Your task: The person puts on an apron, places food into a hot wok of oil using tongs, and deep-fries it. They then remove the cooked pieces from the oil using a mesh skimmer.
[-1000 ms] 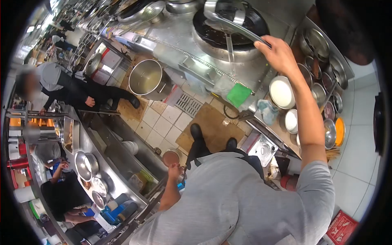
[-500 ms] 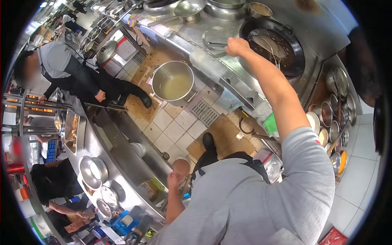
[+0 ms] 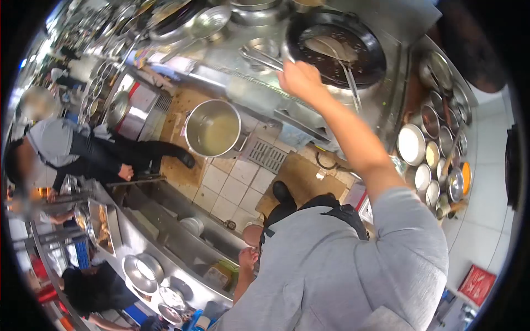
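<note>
My right hand [image 3: 301, 80] is closed around a looped metal handle [image 3: 259, 58], whose end sticks out to the left. It is beside the near left rim of a black wok [image 3: 380, 62] with dark, bubbling liquid. In the wok lies a flat, pale brown piece of food [image 3: 330, 48]. A thin two-pronged metal utensil [image 3: 352, 87] leans from it over the rim; whether it joins the handle is hidden. My left hand [image 3: 248, 257] is low beside my body, fingers curled, next to a reddish-brown round object [image 3: 253, 235]. What it holds, if anything, cannot be made out.
A big steel pot [image 3: 213, 129] with cloudy liquid stands on the floor. Several seasoning bowls [image 3: 412, 144] are at the right. A steel counter [image 3: 182, 270] with bowls runs along the left. A co-worker [image 3: 83, 146] stands at the upper left. A skimmer [image 3: 210, 23] rests on the stove.
My right hand has come down and left across the wok rim, and more of the looped handle shows. The whole view has shifted. My left hand stays low by my body.
</note>
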Tool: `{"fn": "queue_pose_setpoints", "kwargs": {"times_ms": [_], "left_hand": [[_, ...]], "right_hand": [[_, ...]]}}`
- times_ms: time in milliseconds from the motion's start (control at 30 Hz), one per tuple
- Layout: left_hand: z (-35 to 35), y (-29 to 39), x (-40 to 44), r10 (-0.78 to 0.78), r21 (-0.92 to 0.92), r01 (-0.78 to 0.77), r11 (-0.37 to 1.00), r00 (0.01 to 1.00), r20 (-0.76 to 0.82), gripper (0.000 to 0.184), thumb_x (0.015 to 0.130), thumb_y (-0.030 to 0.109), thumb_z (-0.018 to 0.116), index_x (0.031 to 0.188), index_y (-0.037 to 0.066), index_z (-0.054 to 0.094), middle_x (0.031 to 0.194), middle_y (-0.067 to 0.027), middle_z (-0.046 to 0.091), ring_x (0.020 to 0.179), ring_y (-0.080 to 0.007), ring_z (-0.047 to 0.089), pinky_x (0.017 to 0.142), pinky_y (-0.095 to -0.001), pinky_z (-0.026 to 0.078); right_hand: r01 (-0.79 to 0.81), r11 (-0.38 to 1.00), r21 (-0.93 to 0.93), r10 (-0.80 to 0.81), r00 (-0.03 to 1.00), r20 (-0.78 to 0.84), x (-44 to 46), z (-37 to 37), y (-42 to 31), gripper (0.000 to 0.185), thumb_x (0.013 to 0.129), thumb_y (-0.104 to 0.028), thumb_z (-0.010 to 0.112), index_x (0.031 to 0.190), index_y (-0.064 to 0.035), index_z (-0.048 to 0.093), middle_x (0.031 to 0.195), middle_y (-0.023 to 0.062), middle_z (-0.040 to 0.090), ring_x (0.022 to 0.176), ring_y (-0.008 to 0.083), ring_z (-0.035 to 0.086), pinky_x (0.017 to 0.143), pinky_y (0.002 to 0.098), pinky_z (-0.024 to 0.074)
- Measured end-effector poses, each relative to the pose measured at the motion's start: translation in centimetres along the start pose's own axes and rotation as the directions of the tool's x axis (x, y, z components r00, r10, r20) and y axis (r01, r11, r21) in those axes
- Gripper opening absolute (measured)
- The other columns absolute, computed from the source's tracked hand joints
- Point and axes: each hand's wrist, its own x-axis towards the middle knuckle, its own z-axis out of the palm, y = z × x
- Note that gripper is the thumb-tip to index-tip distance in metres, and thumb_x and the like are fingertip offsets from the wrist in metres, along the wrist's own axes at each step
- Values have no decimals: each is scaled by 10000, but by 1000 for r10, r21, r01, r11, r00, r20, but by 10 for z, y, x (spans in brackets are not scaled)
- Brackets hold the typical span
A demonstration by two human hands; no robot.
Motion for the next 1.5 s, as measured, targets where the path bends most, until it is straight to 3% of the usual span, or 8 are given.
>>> {"fn": "queue_pose_setpoints", "kwargs": {"times_ms": [100, 233, 300, 600, 800, 1067, 1233, 1500], "left_hand": [[12, 79, 9, -343, -308, 335, 891, 939, 29, 113, 962, 169, 541, 927, 75, 593, 741, -46, 590, 583, -173, 592, 466, -296, 439], [-6, 102, 115, 393, 435, -510, 742, 856, 335, 167, 915, 188, 621, 995, 42, 605, 745, -43, 619, 583, -147, 580, 494, -299, 469], [46, 184, 118, 249, 26, -250, 968, 968, 41, 183, 954, 223, 616, 1010, 48, 606, 733, -27, 604, 568, -126, 561, 477, -303, 457], [321, 606, -313, 749, 332, -932, 142, 321, 579, 355, 893, 191, 759, 1222, 87, 676, 659, -64, 606, 534, -138, 553, 537, -273, 460], [337, 604, -402, 657, 307, -935, -176, 120, 744, 482, 865, 426, 764, 1203, 85, 732, 681, -13, 626, 535, -99, 518, 589, -250, 426], [317, 585, -427, 562, 353, -851, -389, 85, 823, 539, 913, 535, 687, 1221, 94, 726, 724, -14, 675, 583, -112, 592, 642, -301, 483], [305, 529, -154, 264, 116, -493, 862, 632, 729, 319, 1001, 232, 631, 1245, 28, 666, 760, 11, 603, 644, -80, 532, 602, -244, 445], [308, 396, 167, -49, 14, 47, 999, 967, 249, 599, 947, 97, 603, 1479, 85, 327, 901, -82, 654, 678, -176, 648, 581, -349, 577]], "right_hand": [[-241, 955, 175, 268, 952, -151, -116, -74, 36, 447, 977, -440, 594, 1147, -28, 632, 799, 254, 697, 808, 459, 693, 727, 545, 531], [-545, 765, 344, 632, 738, -236, -241, -106, 116, 364, 1018, -329, 561, 1160, 5, 584, 771, 258, 664, 776, 464, 669, 693, 514, 490], [-584, 743, 326, 660, 721, -211, -278, -77, 173, 390, 1013, -328, 560, 1161, 33, 568, 806, 277, 667, 815, 477, 670, 720, 525, 494], [-432, 900, 51, 419, 830, -368, -270, 102, 267, 296, 890, -171, 566, 838, 109, 646, 802, 314, 678, 791, 418, 696, 768, 501, 574], [-751, 549, 368, 666, 659, 350, -254, 89, 267, 945, 965, -281, 539, 1368, 354, -34, 770, 227, 723, 585, 271, 718, 560, 355, 607], [-657, 722, 219, 651, 751, 108, -302, 58, 259, 676, 992, -445, 523, 1317, 146, 482, 925, 295, 715, 817, 464, 706, 784, 548, 558], [-648, 695, 311, 620, 759, 196, -365, 102, 268, 554, 988, -427, 540, 1139, 107, 544, 919, 318, 704, 779, 479, 712, 731, 541, 586], [-650, -431, 626, 688, 212, 694, -360, 118, 249, 492, 951, -446, 603, 1131, 11, 576, 803, 113, 605, 531, 240, 612, 467, 413, 553]]}}
